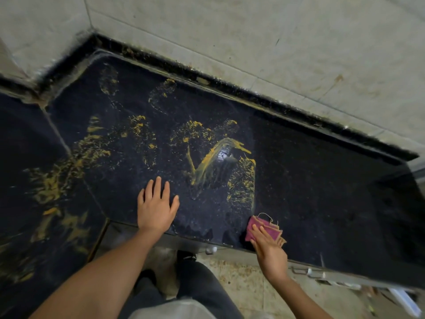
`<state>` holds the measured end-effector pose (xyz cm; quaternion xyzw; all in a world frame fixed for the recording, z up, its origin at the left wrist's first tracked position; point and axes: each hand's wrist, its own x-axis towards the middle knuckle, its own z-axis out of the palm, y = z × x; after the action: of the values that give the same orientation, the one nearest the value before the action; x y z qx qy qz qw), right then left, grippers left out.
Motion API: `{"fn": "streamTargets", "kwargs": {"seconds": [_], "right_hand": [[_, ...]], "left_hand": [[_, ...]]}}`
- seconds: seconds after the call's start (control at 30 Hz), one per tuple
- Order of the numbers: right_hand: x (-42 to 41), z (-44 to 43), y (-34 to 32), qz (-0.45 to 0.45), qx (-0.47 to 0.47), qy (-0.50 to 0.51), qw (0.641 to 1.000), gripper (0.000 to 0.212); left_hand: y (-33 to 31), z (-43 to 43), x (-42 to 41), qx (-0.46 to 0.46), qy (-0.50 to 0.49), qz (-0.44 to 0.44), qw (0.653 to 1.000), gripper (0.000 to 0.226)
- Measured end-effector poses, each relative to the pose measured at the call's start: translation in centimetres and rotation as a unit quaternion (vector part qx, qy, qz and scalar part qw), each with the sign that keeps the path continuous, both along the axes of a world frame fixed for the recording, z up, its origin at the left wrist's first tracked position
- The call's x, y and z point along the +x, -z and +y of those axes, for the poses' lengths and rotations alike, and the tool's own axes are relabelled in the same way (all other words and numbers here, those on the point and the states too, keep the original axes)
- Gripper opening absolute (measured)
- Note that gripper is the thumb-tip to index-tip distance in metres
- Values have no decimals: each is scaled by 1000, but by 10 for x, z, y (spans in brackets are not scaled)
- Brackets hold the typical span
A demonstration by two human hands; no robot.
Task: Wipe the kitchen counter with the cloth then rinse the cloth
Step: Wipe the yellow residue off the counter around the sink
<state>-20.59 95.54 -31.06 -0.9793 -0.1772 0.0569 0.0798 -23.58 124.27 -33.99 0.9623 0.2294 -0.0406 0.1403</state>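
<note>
The black stone counter [310, 180] carries yellow smears, with a thick streak [213, 162] near its middle and more patches to the left. A folded pink cloth [264, 226] with frayed edges lies near the front edge of the counter. My right hand [269, 252] presses flat on the cloth with straight fingers. My left hand [156, 208] rests flat on the counter with fingers spread, to the left of the cloth and just below the thick streak.
Grey tiled walls [253, 42] meet the counter at the back and in the left corner. A second counter section [34, 180] runs off to the left, also smeared yellow. Cabinet knobs [211, 250] and a handle [305, 271] show below the front edge.
</note>
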Motion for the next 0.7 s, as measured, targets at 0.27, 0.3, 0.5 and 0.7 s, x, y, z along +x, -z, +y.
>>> {"fn": "streamTargets", "kwargs": {"seconds": [0.27, 0.3, 0.5, 0.7], "right_hand": [[86, 2, -62, 338, 488, 316, 740, 25], [106, 1, -65, 315, 514, 335, 724, 25], [227, 17, -57, 52, 454, 285, 843, 35], [336, 61, 26, 88, 17, 139, 986, 48]], "left_hand": [[4, 0, 3, -9, -19, 9, 1000, 51], [5, 0, 3, -5, -20, 7, 1000, 49], [6, 0, 3, 17, -20, 0, 1000, 56], [12, -2, 7, 40, -40, -6, 998, 68]]}}
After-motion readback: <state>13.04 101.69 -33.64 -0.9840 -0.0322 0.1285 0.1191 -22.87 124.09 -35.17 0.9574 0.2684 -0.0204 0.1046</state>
